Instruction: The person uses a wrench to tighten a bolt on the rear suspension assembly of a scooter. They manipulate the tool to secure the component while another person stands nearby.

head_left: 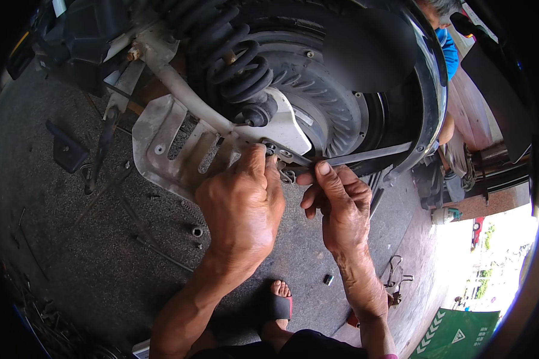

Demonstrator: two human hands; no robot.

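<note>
On the left, a black cover (67, 148) is lying on the ground (126, 263), apart from the pale bracket (151, 128). The left hand (239, 197) is bending its fingers at one end of the bar (297, 157), seemingly to steady it; whether they are gripping, I cannot tell. Below the white plate (275, 125), between the hands, the bar is looking dark, flat and narrow. The right hand (341, 200) is pinching its other end, probably for control, spare fingers curling loosely.
</note>
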